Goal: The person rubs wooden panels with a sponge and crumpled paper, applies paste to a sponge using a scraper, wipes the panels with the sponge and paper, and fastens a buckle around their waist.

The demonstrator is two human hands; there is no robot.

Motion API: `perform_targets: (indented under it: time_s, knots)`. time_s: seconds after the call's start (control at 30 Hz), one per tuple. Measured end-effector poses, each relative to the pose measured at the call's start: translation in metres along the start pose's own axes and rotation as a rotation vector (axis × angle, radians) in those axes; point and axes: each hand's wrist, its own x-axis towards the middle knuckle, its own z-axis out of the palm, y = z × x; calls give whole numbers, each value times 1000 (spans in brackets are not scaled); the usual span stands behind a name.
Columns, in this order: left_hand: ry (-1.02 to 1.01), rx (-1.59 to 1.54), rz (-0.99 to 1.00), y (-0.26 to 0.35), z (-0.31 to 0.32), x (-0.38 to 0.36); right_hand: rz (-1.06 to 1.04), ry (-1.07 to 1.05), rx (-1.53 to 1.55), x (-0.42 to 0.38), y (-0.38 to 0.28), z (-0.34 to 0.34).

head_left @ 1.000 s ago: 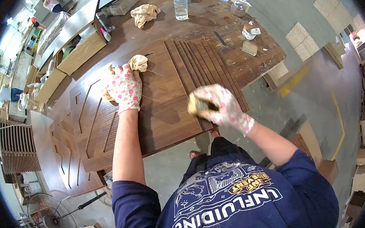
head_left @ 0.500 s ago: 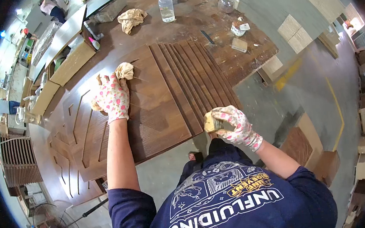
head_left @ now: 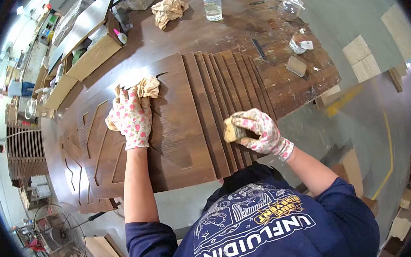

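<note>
My left hand [head_left: 134, 120], in a white glove with pink dots, presses a crumpled tan cloth [head_left: 149, 87] against a dark brown wood panel [head_left: 170, 145]. Cloth bulges out on both sides of the glove. My right hand [head_left: 262, 132], gloved alike, grips a small yellowish, sponge-like block [head_left: 231, 131] with a greyish side. It is over the near right part of a fanned stack of brown panels [head_left: 220, 74], whose edges step toward the right. Angular grooves run across the panel left of the cloth.
Across the brown worktable [head_left: 184, 41] stand a clear bottle [head_left: 212, 4], a second crumpled cloth [head_left: 169, 12] and a stained cup [head_left: 299, 45]. A cardboard box [head_left: 94, 57] lies at the back left. A fan [head_left: 61, 234] stands at the lower left.
My right hand has moved up and slightly left with the block, from the stack's near edge to over the panels. The left hand stays on the cloth; the view has shifted.
</note>
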Motion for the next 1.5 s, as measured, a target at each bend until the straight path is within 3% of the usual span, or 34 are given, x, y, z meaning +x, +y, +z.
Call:
perform_targets:
  time_s: [0.33,0.43,0.53,0.6,0.7,0.9,1.17,1.33,1.5]
  knots:
    - [-52,-31,-12,5,-11,2,-36,67,-118,106,104,-4]
    - [-23,-32,-5,2,-5,1,7,133,-148,141,138,0]
    - [-18,-15,0,3,-5,-1,229,152,-201,169,159,-2]
    - [-1,-4,19,1,-3,-2,254,181,-177,171,165,-4]
    - [13,-43,31,0,-3,-1,297,143,-143,161,151,-7]
    - [-8,-22,4,3,-8,2,149,140,-152,115,108,-4]
    - [50,9,31,-1,1,-1,58,-33,-22,-17,-4,-13]
    - [67,9,37,-2,3,-1,185,-164,-36,-89,-67,-23]
    - [93,2,31,-2,5,-2,171,14,-97,-66,-52,-27]
